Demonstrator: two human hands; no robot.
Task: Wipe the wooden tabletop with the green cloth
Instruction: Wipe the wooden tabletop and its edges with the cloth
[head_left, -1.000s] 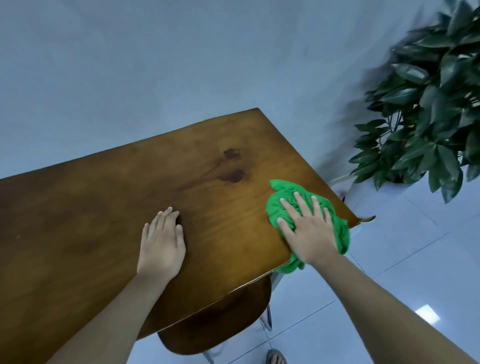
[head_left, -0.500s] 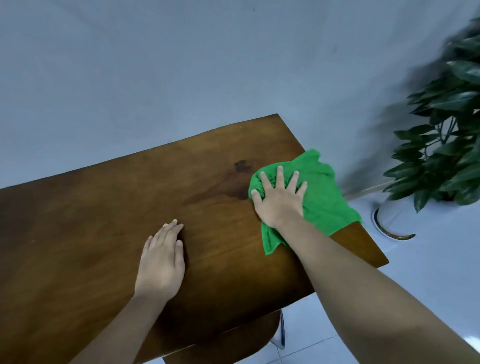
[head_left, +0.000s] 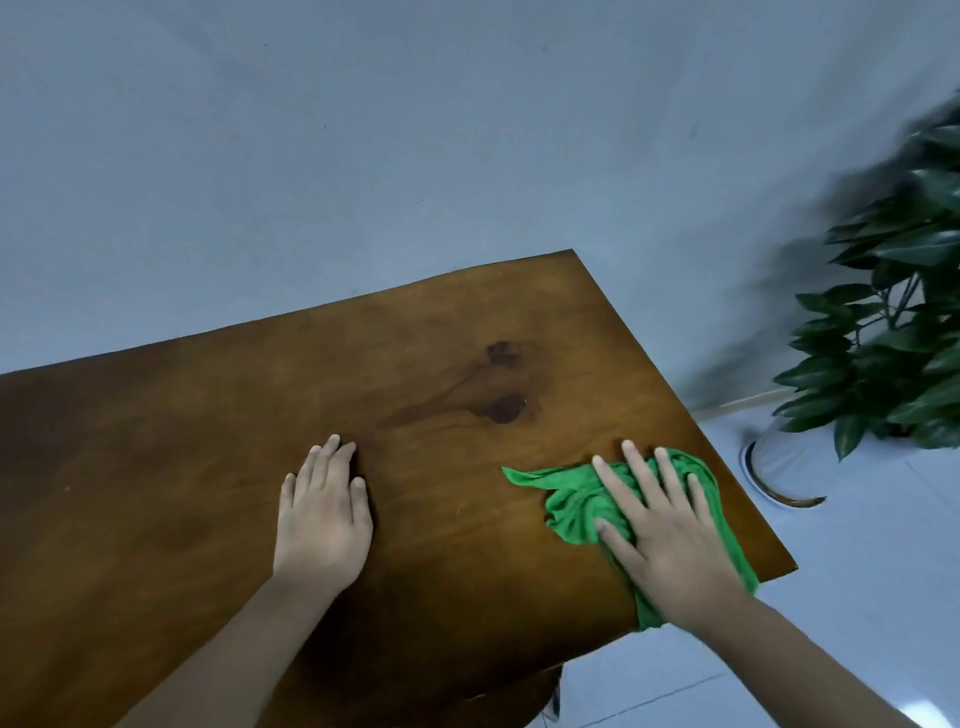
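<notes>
The wooden tabletop (head_left: 208, 441) fills the lower left, dark brown with two dark knots (head_left: 504, 408) near its right side. A crumpled green cloth (head_left: 571, 499) lies by the table's near right corner, partly hanging over the front edge. My right hand (head_left: 660, 535) presses flat on the cloth with fingers spread. My left hand (head_left: 324, 514) rests flat on the bare wood at the middle, palm down, holding nothing.
A leafy potted plant (head_left: 893, 332) in a pale pot (head_left: 779, 462) stands on the tiled floor to the right of the table. A plain grey wall runs behind. A dark chair seat (head_left: 519, 696) shows under the table's front edge.
My right hand has dragged the cloth from beside the knots back toward me to the near right corner. The left hand has stayed in place.
</notes>
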